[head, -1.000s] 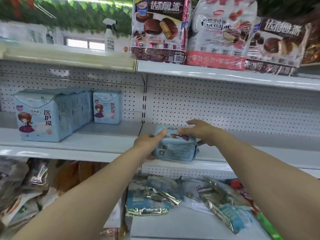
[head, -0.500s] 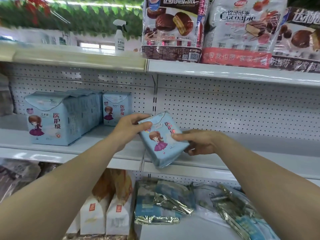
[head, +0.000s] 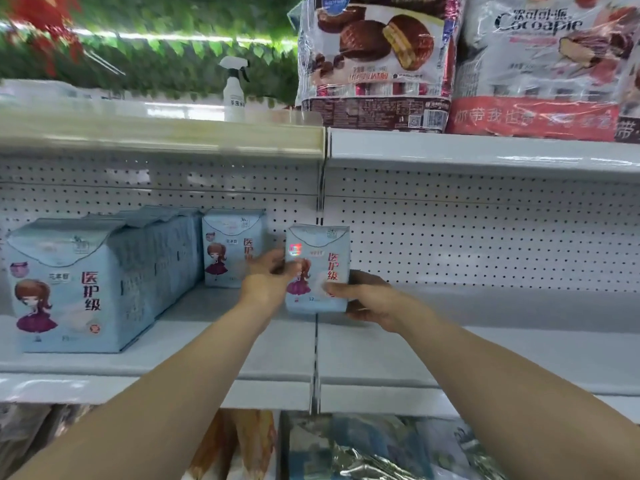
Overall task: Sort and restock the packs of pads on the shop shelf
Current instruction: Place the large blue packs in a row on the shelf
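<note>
A light-blue pack of pads (head: 317, 258) with a cartoon girl stands upright on the white middle shelf (head: 242, 344), near the seam between two shelf sections. My left hand (head: 268, 277) holds its left side and my right hand (head: 363, 299) grips its right lower edge, thumb across the front. Just behind to the left stands another small pack (head: 230, 247). A row of larger packs (head: 90, 282) of the same design fills the shelf's left end.
Bare shelf and pegboard back wall (head: 485, 237) stretch to the right of the held pack. Above, the upper shelf carries chocolate pie bags (head: 374, 60) and a spray bottle (head: 234, 88). Foil snack bags (head: 363, 452) lie on the shelf below.
The pack went from lying flat at the shelf's front edge, to tilted in the air, to standing upright further back and left on the shelf. Both hands moved with it.
</note>
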